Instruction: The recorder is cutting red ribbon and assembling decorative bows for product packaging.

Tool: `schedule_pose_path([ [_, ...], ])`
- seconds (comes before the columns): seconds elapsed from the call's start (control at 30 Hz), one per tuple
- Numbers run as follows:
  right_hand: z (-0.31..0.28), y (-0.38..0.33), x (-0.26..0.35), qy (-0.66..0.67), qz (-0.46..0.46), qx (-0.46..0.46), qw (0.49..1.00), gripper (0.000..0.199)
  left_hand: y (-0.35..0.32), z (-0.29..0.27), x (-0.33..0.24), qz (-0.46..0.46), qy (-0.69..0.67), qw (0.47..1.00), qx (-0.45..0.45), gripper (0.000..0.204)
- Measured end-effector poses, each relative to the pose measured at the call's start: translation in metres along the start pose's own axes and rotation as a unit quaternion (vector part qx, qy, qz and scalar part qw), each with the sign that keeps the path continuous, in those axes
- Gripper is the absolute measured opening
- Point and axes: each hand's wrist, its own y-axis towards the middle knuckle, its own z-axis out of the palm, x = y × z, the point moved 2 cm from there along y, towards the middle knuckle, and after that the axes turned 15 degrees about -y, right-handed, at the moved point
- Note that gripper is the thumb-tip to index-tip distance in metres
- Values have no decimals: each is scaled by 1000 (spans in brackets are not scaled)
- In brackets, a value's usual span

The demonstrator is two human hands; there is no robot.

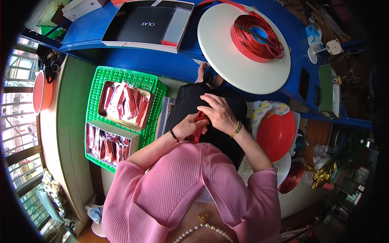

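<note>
Above my lap, my left hand (187, 128) is closed on a folded piece of glossy red ribbon (197, 135), part of which hangs below its fingers. My right hand (219, 113) meets it from the other side. Its upper fingers are bent and a little apart, while its lower ones close at the ribbon's edge; the thumb is mostly hidden. On a white round board (221, 48) ahead lies a large roll of red ribbon (249, 53) with a blue core. Scissors with red handles (276, 49) rest across the roll.
Left of me, a green plastic basket (94, 97) carries two boxes of red and silver wrapped pieces (121, 101). A black open box (139, 24) stands on the blue table (87, 32). A red basin (276, 135) is at my right, with a phone (303, 83) beyond.
</note>
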Motion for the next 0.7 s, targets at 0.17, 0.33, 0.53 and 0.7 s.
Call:
schedule_pose_path([
  [0.17,2,0,-2,16,-24,1,1000,20,-2,2,-6,-22,-8,1000,10,17],
  [0.33,11,-2,1,26,-29,16,999,25,-4,2,-4,-25,-31,999,6,19],
  [0.53,28,-8,9,181,250,-62,949,46,14,-11,-21,74,-148,982,-92,17],
  [0.7,51,-20,31,456,356,-19,816,57,25,-18,-42,108,-216,967,-84,18],
])
